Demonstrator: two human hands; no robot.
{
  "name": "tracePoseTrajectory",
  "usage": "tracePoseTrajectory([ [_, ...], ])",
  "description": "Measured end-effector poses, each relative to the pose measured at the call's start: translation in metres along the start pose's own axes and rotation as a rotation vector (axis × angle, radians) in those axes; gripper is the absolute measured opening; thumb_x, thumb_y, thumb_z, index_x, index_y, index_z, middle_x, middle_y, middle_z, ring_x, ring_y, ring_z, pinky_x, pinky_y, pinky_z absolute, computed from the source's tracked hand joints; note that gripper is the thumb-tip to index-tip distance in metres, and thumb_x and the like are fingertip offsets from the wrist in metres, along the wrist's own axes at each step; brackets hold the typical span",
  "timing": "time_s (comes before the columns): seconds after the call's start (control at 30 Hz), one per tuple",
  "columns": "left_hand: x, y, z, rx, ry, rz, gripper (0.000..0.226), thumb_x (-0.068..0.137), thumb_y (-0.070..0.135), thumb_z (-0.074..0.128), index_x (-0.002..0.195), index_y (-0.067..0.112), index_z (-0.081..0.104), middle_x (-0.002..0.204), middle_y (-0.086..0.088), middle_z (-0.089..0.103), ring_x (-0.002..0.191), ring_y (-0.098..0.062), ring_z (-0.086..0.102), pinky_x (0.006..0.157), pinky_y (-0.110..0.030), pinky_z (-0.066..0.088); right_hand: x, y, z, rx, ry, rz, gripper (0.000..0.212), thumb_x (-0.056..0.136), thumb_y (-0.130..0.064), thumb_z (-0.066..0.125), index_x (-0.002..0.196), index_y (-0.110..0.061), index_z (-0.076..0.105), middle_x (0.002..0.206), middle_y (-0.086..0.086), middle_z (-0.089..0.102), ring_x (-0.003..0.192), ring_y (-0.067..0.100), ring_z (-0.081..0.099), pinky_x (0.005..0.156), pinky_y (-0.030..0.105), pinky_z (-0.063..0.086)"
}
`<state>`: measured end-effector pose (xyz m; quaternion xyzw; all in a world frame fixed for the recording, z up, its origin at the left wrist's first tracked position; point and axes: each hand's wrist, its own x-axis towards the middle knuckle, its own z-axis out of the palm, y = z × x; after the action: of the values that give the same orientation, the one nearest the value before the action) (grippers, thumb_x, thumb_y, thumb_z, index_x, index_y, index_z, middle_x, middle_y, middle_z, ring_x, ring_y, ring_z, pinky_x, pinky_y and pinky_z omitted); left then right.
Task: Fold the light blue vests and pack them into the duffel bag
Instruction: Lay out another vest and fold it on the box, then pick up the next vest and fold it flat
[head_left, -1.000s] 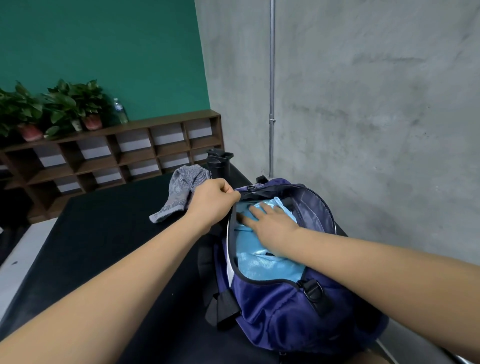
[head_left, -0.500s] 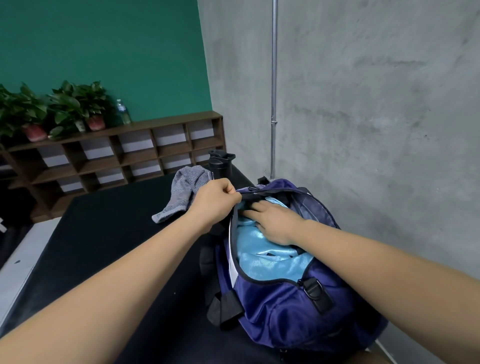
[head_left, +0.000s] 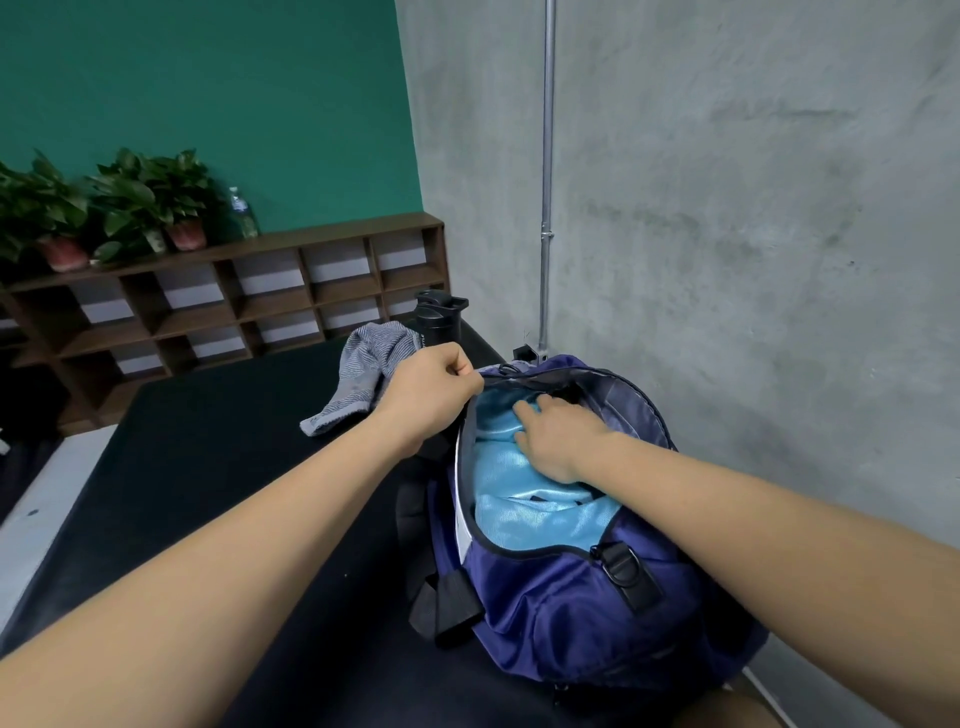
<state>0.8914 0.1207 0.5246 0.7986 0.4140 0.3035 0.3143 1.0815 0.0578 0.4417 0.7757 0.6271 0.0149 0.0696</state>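
The shiny light blue vests (head_left: 524, 514) lie inside the open navy nylon duffel bag (head_left: 571, 613) on the black desk (head_left: 208, 467). Packing looks nearly done, with only tucking and zipping left. The left hand (head_left: 426, 395) pinches the bag's far rim. The right hand (head_left: 561, 436), fingers extended, presses the vests down.

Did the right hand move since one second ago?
Yes. The right hand slid slightly toward the far end of the duffel bag, fingertips now nearer its rim.
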Motion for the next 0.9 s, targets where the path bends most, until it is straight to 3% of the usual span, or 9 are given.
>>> tracePoseTrajectory([
  [0.17, 0.001, -0.002, -0.011, 0.014, -0.009, 0.004, 0.012, 0.086, 0.022, 0.071, 0.08, 0.014, 0.064, 0.063, 0.008, 0.06, 0.062, -0.013, 0.05, 0.059, -0.028, 0.038, 0.01, 0.008, -0.01, 0.175, -0.14, 0.057, 0.064, 0.108, -0.055, 0.028, 0.164, -0.025, 0.018, 0.163, 0.022, 0.029, 0.139, 0.047, 0.047, 0.112, 0.054, 0.041],
  [0.27, 0.001, -0.005, -0.014, 0.032, -0.032, -0.018, 0.014, 0.086, 0.023, 0.072, 0.082, 0.012, 0.065, 0.063, 0.01, 0.06, 0.063, -0.013, 0.051, 0.06, -0.027, 0.04, 0.006, 0.007, -0.016, 0.206, -0.139, 0.06, 0.064, 0.107, -0.053, 0.031, 0.164, -0.025, 0.02, 0.164, 0.018, 0.03, 0.142, 0.044, 0.045, 0.114, 0.052, 0.04],
  [0.47, -0.012, -0.023, -0.019, 0.041, -0.114, -0.045, 0.016, 0.082, 0.03, 0.08, 0.078, 0.018, 0.07, 0.068, 0.009, 0.07, 0.067, -0.013, 0.06, 0.069, -0.034, 0.053, -0.034, -0.021, -0.033, 0.204, 0.109, 0.015, 0.039, 0.105, -0.034, 0.042, 0.138, -0.017, 0.052, 0.137, 0.011, 0.055, 0.123, 0.036, 0.057, 0.097, 0.046, 0.05],
  [0.53, -0.024, -0.033, -0.025, -0.001, -0.132, -0.058, 0.017, 0.083, 0.033, 0.079, 0.08, 0.019, 0.07, 0.073, 0.004, 0.075, 0.067, -0.012, 0.063, 0.072, -0.038, 0.058, -0.054, -0.036, -0.04, 0.253, 0.254, -0.019, 0.032, 0.104, -0.031, 0.044, 0.13, -0.015, 0.056, 0.129, 0.009, 0.058, 0.119, 0.034, 0.056, 0.093, 0.045, 0.048],
  [0.7, -0.072, -0.07, -0.055, 0.026, -0.087, -0.117, 0.017, 0.092, 0.038, 0.075, 0.086, 0.022, 0.07, 0.075, 0.001, 0.076, 0.059, -0.007, 0.059, 0.066, -0.031, 0.052, -0.083, -0.083, -0.054, 0.348, 0.555, -0.164, 0.029, 0.102, -0.03, 0.05, 0.126, -0.015, 0.059, 0.121, 0.006, 0.059, 0.109, 0.031, 0.053, 0.096, 0.048, 0.046],
  [0.9, -0.146, -0.124, -0.114, 0.057, 0.017, -0.239, 0.013, 0.093, 0.036, 0.07, 0.09, 0.024, 0.07, 0.078, 0.003, 0.076, 0.063, -0.005, 0.061, 0.065, -0.031, 0.055, -0.085, -0.152, -0.057, 0.463, 0.536, -0.289, 0.028, 0.104, -0.032, 0.053, 0.127, -0.018, 0.061, 0.121, 0.001, 0.06, 0.112, 0.026, 0.052, 0.099, 0.044, 0.045],
])
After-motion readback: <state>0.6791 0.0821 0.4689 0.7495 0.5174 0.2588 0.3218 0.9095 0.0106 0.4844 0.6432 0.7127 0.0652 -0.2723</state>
